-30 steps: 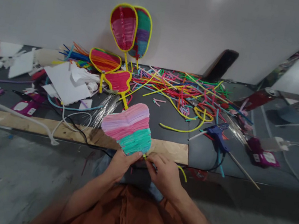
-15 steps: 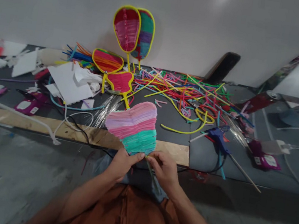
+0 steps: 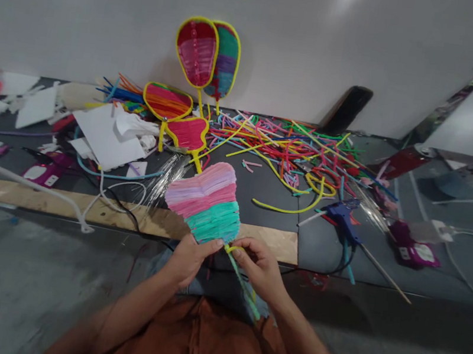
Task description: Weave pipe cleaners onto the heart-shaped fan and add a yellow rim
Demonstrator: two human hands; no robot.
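Note:
A fan made of pipe cleaners, banded in pink, lilac and green, is held over the bench's front edge. My left hand grips its lower end, thumb on top. From there a green stem slants down to the right. In the fingers of my right hand is a yellow pipe cleaner, pinched where it goes round the top of the stem. Part of the yellow strand is hidden behind that hand.
Finished fans with yellow rims lean on the wall. Loose pipe cleaners cover the back of the bench. A blue glue gun lies at right, near a black phone and a red can. White paper and a cable are at left.
The fan has shifted slightly left and tilted. More of the green stem shows, and the yellow strand at its top has come into clearer view as my right hand turned.

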